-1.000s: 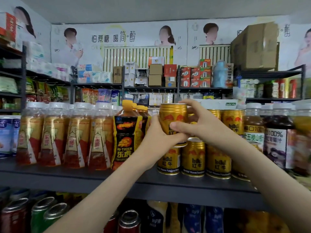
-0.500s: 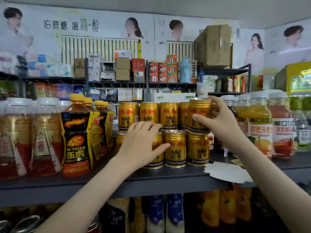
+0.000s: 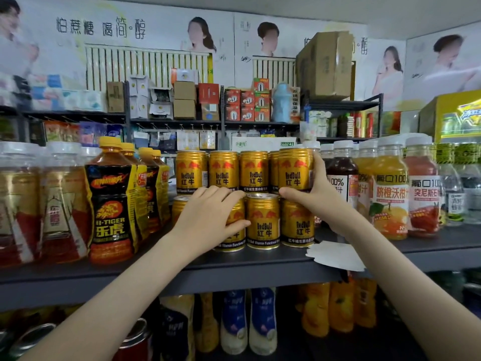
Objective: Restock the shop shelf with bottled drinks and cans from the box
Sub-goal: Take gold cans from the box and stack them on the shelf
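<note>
Both hands are up at the stack of gold cans (image 3: 253, 170) on the dark grey shelf (image 3: 260, 272), apart from each other and each closed round its own can. The left hand (image 3: 210, 217) wraps a lower-row can (image 3: 235, 231) from the front and top, fingers curled over its rim and thumb lying across its label. The right hand (image 3: 321, 201) grips the top-row can (image 3: 295, 169) at the right end of the upper tier, thumb tucked under its base edge and fingers reaching up its far side. Whether that can sits fully on the bottom can (image 3: 298, 222) beneath it I cannot tell. Four more cans stand in the upper tier to its left, labels facing out, and a middle can (image 3: 263, 221) of the lower row stands between the two hands. Left of the stack stand Hi-Tiger bottles (image 3: 112, 201) with yellow caps, and beyond them clear bottles (image 3: 59, 204) with red and gold labels. Right of the stack stand juice bottles (image 3: 390, 191) with white caps. A scrap of white paper (image 3: 335, 255) lies on the shelf edge under the right wrist. More bottles (image 3: 234, 321) fill the shelf below. On a far rack a cardboard carton (image 3: 325, 66) sits up high.
</note>
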Tool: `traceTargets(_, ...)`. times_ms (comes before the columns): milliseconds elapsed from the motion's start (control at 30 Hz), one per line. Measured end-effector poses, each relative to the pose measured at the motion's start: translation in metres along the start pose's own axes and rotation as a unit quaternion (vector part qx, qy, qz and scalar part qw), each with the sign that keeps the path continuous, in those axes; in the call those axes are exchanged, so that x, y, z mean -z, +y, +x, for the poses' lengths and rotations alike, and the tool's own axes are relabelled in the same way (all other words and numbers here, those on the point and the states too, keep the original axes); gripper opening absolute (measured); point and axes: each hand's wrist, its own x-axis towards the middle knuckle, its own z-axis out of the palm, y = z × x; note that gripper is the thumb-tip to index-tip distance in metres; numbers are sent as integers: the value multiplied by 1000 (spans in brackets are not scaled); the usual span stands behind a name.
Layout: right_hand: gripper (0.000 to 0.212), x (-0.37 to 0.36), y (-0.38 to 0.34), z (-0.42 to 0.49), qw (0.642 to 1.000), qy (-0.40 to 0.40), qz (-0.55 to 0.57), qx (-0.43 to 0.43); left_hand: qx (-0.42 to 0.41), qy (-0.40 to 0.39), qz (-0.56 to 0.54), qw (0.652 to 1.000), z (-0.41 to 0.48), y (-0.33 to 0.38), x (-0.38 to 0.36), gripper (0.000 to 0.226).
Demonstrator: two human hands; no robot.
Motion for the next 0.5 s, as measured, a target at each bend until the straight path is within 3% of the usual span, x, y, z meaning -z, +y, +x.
traceTargets(267,94,-14,2,-6,998,52,-5,27,12,-13,6,1000,1,0,-1,53)
traceTargets(500,91,-1,1,-8,999,12,-7,-48,11,-14,5,1000,2,2,-3,52)
